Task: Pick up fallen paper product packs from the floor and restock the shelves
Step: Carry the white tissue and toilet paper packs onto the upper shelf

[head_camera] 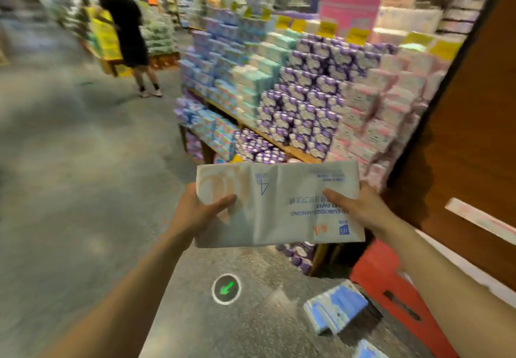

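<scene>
I hold a flat white paper pack [276, 206] with blue print at waist height, above the floor. My left hand [201, 212] grips its left end, thumb on top. My right hand [354, 206] grips its right end, thumb on top as well. A blue and white pack [335, 308] lies on the floor at the lower right, and the corner of another pack [368, 350] shows at the bottom edge. Ahead stand wooden shelves [293, 149] stacked with purple, pink, teal and blue packs.
A red crate or stool [391, 282] stands on the floor at the right, beside a brown wall panel [474, 123]. A person in black [128, 30] stands in the aisle at the far left. A round green arrow mark [226, 288] is on the grey floor.
</scene>
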